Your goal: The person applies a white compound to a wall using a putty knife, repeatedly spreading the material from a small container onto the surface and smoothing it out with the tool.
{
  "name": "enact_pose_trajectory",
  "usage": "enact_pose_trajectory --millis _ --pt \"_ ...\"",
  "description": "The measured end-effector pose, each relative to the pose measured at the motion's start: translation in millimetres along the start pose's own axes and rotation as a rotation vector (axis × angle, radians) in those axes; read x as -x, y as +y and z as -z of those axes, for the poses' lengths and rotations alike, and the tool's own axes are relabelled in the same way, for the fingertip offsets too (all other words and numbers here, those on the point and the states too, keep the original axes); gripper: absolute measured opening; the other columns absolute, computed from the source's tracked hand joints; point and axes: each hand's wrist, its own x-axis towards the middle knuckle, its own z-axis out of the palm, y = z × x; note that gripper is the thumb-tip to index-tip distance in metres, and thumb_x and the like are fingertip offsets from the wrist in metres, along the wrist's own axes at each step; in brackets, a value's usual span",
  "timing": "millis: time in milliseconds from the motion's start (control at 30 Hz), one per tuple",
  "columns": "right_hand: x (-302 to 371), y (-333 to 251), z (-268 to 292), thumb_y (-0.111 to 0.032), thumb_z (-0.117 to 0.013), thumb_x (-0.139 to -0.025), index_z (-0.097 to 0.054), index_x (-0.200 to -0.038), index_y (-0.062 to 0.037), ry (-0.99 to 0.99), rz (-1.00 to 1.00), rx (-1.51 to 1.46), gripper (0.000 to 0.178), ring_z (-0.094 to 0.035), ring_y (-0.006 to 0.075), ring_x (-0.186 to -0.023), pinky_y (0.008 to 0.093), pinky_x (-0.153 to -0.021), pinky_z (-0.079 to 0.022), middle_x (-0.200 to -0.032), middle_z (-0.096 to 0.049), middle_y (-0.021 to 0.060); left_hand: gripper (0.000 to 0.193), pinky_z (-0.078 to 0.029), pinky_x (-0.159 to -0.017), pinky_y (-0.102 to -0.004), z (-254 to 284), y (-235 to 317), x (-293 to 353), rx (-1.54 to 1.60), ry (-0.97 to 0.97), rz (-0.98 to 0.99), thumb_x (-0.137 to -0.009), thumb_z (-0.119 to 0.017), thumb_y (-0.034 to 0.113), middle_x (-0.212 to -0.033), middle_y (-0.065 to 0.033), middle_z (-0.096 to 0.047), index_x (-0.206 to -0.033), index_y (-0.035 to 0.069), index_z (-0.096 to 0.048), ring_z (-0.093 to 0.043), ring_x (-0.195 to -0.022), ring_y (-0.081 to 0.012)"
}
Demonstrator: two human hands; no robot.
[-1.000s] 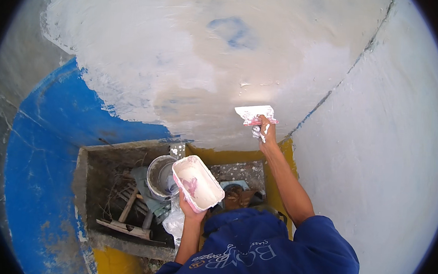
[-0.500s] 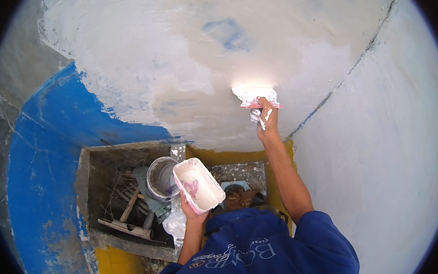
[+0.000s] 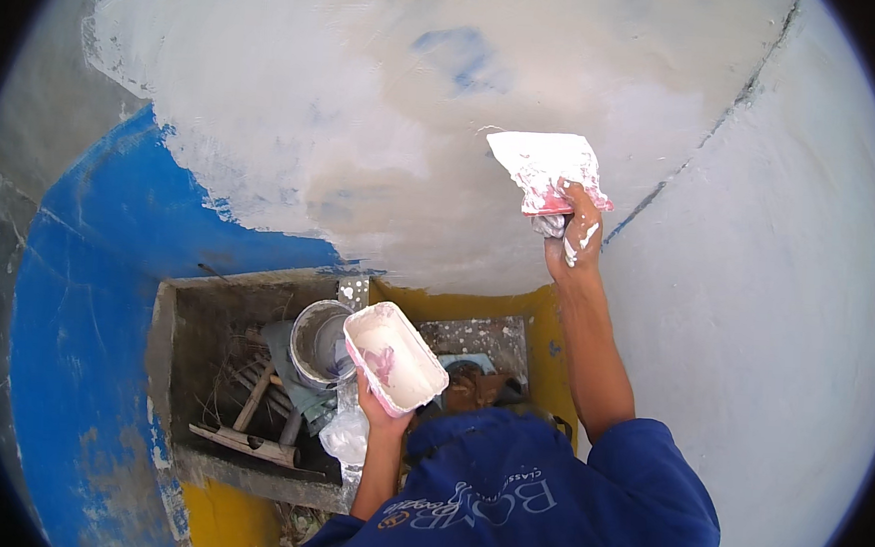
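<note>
My right hand (image 3: 581, 222) grips a wide putty knife (image 3: 544, 165) with a pinkish-red edge by the fingers, its blade coated in white paste. White smears also cover part of the thumb and wrist. The blade is close to the wall (image 3: 394, 161), which has whitish and grey-beige patches; whether it touches is hard to tell. Low in the middle, my left hand (image 3: 384, 411) holds a pinkish rectangular plastic tub (image 3: 397, 356) from below and the side. White paste lines the tub, with a mauve smear at its bottom.
A concrete trough (image 3: 167, 357) at lower left holds sticks, a hammer-like wooden tool (image 3: 249, 407) and cloth. Beside my tub stands a grey bucket (image 3: 318, 341), with a clear plastic bag (image 3: 345, 436) below it. Blue paint (image 3: 86, 282) covers the wall at left; a pale wall (image 3: 735, 322) adjoins at right.
My right hand has moved up and to the right with the putty knife, whose blade now shows more of its face. My left hand and the tub stay almost in place.
</note>
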Motion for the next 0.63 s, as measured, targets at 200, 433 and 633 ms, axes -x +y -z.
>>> enact_pose_trajectory --millis 200,433,633 --pt "2.3 98.3 88.3 -0.019 -0.062 -0.090 -0.061 -0.093 -0.0094 0.153 -0.196 0.124 0.011 -0.054 0.0113 -0.065 0.0275 -0.055 -0.042 -0.079 -0.058 -0.0002 0.065 -0.037 -0.108 -0.0589 0.5 0.5 14.0 0.013 -0.003 0.021 -0.096 -0.047 0.053 -0.144 -0.0109 -0.046 -0.147 0.014 -0.036 -0.046 -0.131 -0.0357" --pt "-72.0 119.0 80.0 -0.019 -0.056 -0.094 -0.058 -0.084 -0.0152 0.102 -0.483 0.079 0.010 -0.033 0.0086 -0.041 0.0264 -0.037 -0.026 -0.059 -0.037 -0.0054 0.063 -0.039 -0.106 -0.0590 -6.1 6.9 20.6 -0.018 0.036 0.001 -0.097 -0.046 0.051 -0.141 -0.0115 -0.048 -0.146 0.012 -0.037 -0.048 -0.129 -0.0360" --pt "-28.8 56.0 31.9 -0.023 -0.060 -0.088 -0.060 -0.121 -0.0116 0.026 -0.087 0.123 0.035 -0.072 0.0260 -0.088 0.0324 -0.073 -0.059 -0.100 -0.070 0.0195 0.067 -0.038 -0.105 -0.0616 2.5 9.8 19.6 0.030 0.059 -0.016 -0.096 -0.044 0.055 -0.142 -0.0134 -0.048 -0.146 0.011 -0.037 -0.049 -0.127 -0.0406"
